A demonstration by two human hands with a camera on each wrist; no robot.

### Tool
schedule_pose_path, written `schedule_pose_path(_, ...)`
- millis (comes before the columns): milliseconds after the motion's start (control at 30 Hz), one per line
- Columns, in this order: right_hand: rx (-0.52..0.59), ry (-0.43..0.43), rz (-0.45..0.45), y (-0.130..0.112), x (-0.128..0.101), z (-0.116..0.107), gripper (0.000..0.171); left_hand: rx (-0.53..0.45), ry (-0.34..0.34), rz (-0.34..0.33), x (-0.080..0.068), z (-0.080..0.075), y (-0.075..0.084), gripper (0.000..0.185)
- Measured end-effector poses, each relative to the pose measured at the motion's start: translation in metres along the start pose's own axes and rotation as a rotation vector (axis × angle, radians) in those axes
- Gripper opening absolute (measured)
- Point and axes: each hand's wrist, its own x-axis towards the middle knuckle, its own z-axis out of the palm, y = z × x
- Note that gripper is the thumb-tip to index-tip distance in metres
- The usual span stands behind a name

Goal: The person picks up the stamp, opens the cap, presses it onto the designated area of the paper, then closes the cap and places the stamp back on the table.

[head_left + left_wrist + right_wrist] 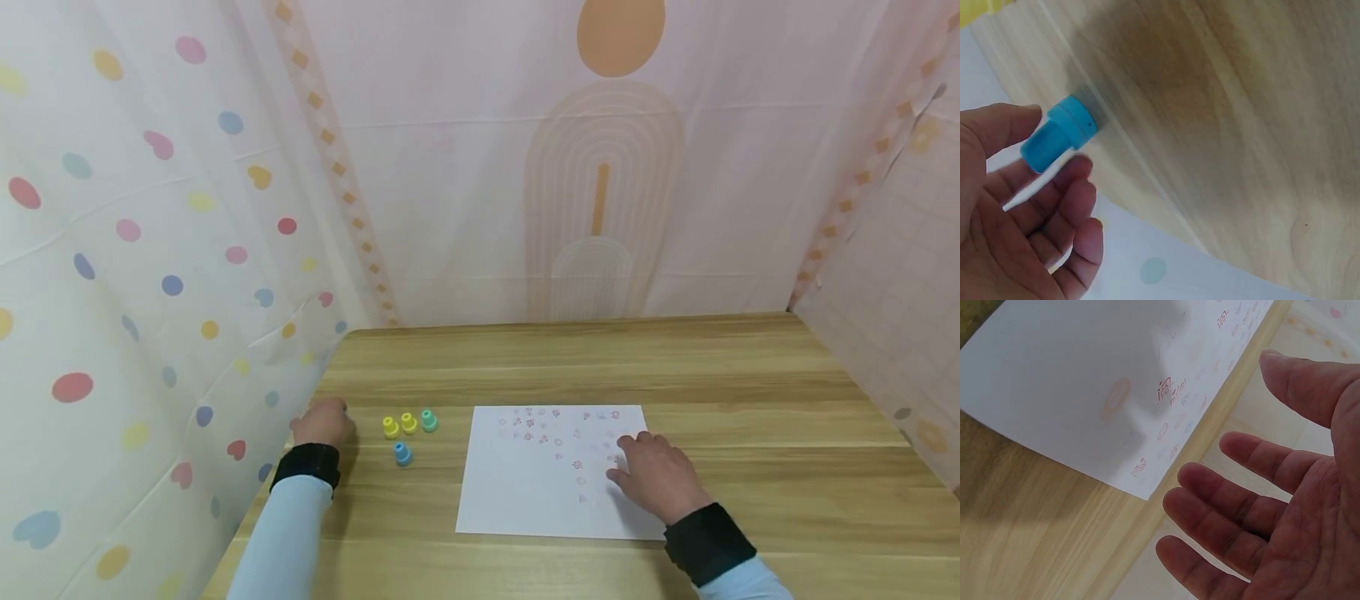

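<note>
The left hand and right hand are bare, each arm wearing a wide black wristband and a pale blue sleeve meeting it.

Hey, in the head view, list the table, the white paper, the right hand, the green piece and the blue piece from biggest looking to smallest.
1. Table
2. White paper
3. Right hand
4. Green piece and blue piece: too alike to rank.
</note>
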Motion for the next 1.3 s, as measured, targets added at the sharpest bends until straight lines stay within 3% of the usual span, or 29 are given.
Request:
schedule_pose_path(167,0.01,-0.011,0.009,0.0,0.0,-0.001,0.045,-0.002,0.024,0.006,0.003,-0.003,0.006,0.05)
schedule_pose_path(400,0.018,-0.017,0.015,0.001,0.0,0.0,0.046,-0.083,0.039,0.153,0.005,-0.008,0.025,0.043)
schedule_pose_path(633,0.007,-0.007,0.005,0.001,0.0,0.001,0.046,-0.068,-0.099,0.226,0.0,-0.008,0.038,0.044)
schedule_pose_path(800,0.007,-0.009,0.002,0.001,0.001,0.001,0.045,-0.064,-0.174,0.242,-0.004,-0.004,0.043,0.044)
schedule_pose_path(1033,-0.004,-0.003,-0.008,0.0,0.001,0.0,0.044,-0.04,-0.167,0.271,-0.004,0.008,0.045,0.027)
schedule_pose_path(1300,-0.004,-0.008,-0.006,-0.001,0.0,-0.002,0.045,-0.088,-0.167,0.228,-0.005,0.013,0.049,0.015)
